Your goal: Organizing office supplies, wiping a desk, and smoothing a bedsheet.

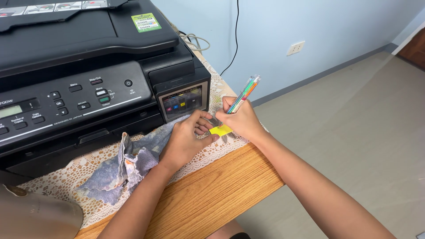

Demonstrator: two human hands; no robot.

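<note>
The right hand covers most of the yellow sticky note and hides the multicolour pen's tip. The black printer runs past the top and left edges. A blurred tan object sits cut off at the bottom-left corner, too unclear to identify.

A printer is set on the desk, at the back left. A cloth is laid in front of it. A paper note is placed right of the cloth, between both hands.
</note>
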